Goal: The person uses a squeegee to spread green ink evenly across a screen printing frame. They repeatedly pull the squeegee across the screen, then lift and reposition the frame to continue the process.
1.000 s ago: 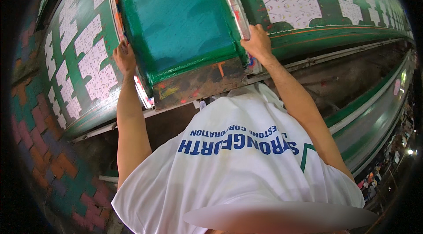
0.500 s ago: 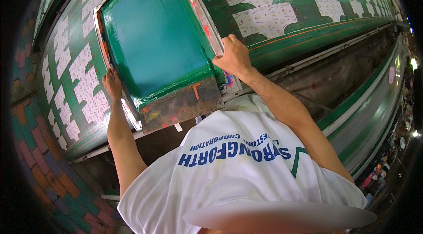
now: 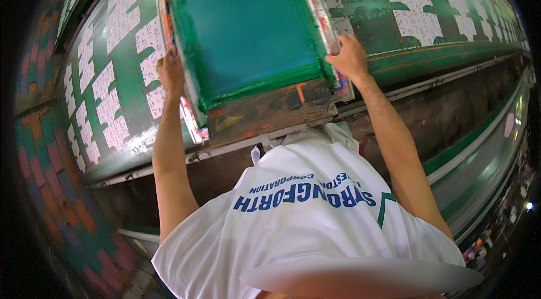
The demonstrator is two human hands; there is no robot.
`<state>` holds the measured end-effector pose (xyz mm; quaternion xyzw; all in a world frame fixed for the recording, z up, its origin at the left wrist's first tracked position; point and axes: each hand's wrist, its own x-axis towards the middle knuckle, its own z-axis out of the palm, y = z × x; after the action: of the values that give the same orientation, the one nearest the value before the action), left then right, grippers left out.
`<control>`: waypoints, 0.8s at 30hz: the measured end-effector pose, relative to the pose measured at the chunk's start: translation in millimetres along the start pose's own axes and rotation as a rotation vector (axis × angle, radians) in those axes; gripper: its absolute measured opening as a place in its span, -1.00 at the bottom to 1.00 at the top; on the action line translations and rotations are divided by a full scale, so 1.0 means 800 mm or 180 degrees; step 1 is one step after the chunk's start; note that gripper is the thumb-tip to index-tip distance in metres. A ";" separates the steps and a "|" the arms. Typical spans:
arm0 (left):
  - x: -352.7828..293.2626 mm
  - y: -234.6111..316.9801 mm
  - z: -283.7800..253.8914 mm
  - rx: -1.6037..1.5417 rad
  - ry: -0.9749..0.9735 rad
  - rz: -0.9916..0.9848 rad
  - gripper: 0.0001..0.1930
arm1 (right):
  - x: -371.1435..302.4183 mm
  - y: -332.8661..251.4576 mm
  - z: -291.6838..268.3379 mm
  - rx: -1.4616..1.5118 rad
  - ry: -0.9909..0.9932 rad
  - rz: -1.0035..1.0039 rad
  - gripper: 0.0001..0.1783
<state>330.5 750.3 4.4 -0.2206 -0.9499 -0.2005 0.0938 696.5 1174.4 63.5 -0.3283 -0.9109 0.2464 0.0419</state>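
A rectangular printing screen (image 3: 242,28) with a blue-green mesh and green-coated borders lies over the long green table. Its paint-stained side rails are gripped by both my hands. My left hand (image 3: 171,72) is closed round the left rail, and my right hand (image 3: 349,58) is closed on the right rail near its lower part. A dark, paint-smeared board (image 3: 270,110) runs along the screen's near end, next to my shirt. Whether the screen touches the table or is slightly raised, I cannot tell.
On the green table (image 3: 127,130), rows of white patterned cut pieces (image 3: 417,24) lie on both sides of the screen. A metal rail (image 3: 434,82) follows the table's near edge. Another green table (image 3: 484,169) stands at the right. Coloured paving bricks (image 3: 56,186) cover the floor at left.
The screen has moved right along the table with both hands still on its rails. More white pieces now show on its left, and it partly covers pieces on its right.
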 end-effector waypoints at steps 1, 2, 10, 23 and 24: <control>-0.005 0.026 0.015 -0.0111 0.0105 0.0131 -0.61 | 0.006 0.028 -0.012 0.0036 -0.0038 -0.0001 -0.48; -0.011 0.053 0.030 -0.0180 0.0079 0.0111 -0.61 | 0.012 0.055 -0.024 0.0082 -0.0068 -0.0043 -0.48; -0.060 0.196 0.084 -0.0001 0.0187 0.0099 -0.58 | 0.027 0.204 -0.058 0.0027 -0.0051 0.0005 -0.37; -0.078 0.228 0.097 0.0252 0.0133 0.0101 -0.55 | 0.023 0.249 -0.063 0.0169 -0.0359 0.0247 -0.28; -0.078 0.227 0.100 0.0261 0.0168 0.0152 -0.55 | 0.024 0.251 -0.062 0.0167 -0.0407 0.0250 -0.27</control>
<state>461.4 909.7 -22.6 -0.2338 -0.9490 -0.1649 0.1325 809.4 1339.9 9.5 -0.3462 -0.8914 0.2920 -0.0176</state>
